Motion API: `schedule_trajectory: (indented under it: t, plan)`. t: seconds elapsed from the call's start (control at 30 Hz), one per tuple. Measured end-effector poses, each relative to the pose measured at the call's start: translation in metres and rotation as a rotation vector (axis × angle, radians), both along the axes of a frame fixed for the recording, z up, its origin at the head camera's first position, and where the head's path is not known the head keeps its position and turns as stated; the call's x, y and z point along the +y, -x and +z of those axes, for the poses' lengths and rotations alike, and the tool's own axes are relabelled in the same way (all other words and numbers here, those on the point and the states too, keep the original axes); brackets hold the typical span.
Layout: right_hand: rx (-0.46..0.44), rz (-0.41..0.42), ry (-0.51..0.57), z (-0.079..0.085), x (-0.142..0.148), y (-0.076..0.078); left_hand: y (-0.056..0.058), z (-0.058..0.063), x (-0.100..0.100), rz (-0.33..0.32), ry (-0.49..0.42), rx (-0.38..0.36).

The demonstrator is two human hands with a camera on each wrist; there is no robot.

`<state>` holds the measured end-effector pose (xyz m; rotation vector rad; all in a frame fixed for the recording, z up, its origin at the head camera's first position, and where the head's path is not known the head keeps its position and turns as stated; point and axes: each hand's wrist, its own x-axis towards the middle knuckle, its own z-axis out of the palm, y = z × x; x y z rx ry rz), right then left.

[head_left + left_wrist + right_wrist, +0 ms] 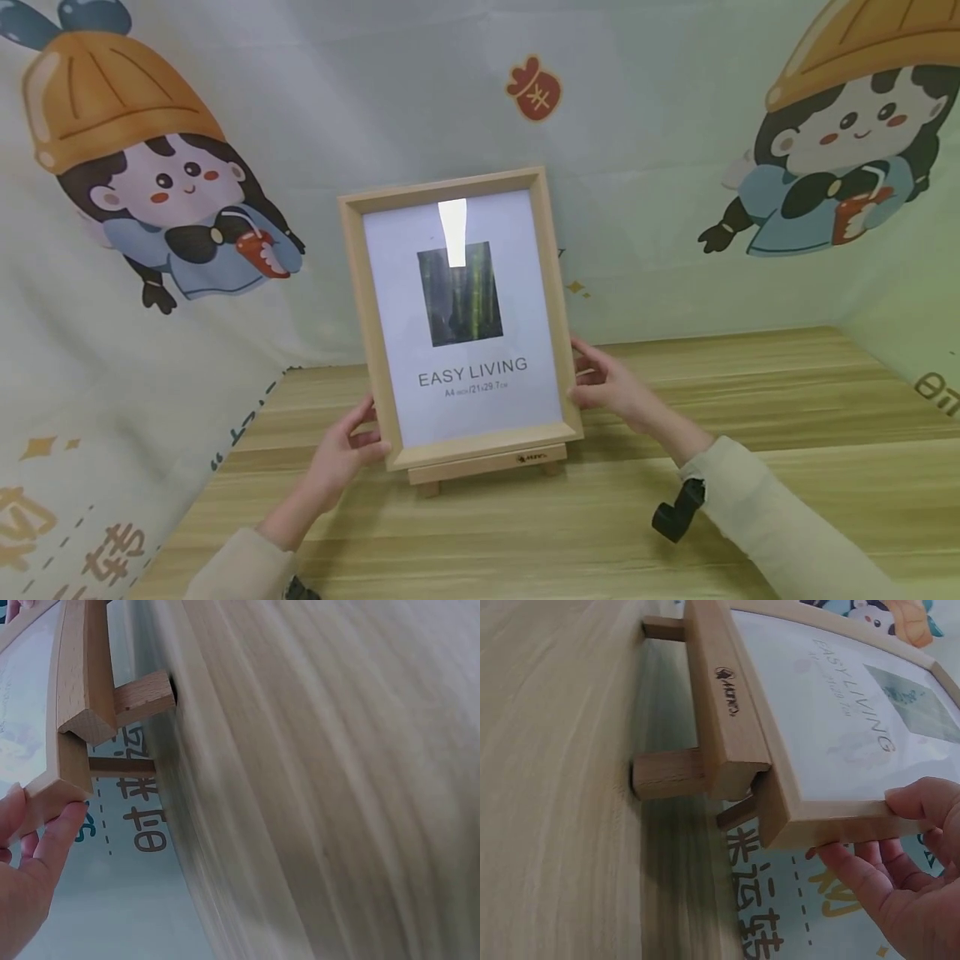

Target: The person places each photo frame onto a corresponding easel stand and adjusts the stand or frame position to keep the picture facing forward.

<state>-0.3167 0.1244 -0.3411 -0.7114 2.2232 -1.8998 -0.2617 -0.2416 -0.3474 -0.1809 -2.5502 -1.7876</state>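
Note:
A light wooden picture frame leans upright on the ledge of a small wooden easel, turned slightly anticlockwise in the head view. Its white insert carries a dark green picture and the words EASY LIVING. My left hand grips the frame's lower left edge, thumb in front and fingers behind. On the opposite side my right hand pinches the lower right edge between thumb and fingers. In the right wrist view the easel ledge bears a small dark logo, and the frame's bottom rests against it. The easel's back is mostly hidden.
The easel's short legs stand on a wood-grain table. Behind and beside it hangs a pale cloth printed with cartoon figures and lettering. A black wrist device sits at the right sleeve.

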Motion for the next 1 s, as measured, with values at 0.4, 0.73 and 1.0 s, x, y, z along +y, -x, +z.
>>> schedule_trajectory:
  t: [0.4,0.73,1.0]
  plan:
    - [0.143,-0.078,-0.065,-0.008,-0.003,-0.011,-0.004,0.001,0.006,0.009,0.069,0.033]
    - [0.184,-0.150,-0.062,-0.024,-0.011,-0.031,-0.018,-0.005,0.014,0.023,0.171,0.083]
    - [0.115,-0.133,-0.066,-0.042,-0.017,-0.045,-0.022,-0.015,0.026,0.078,0.140,0.075]
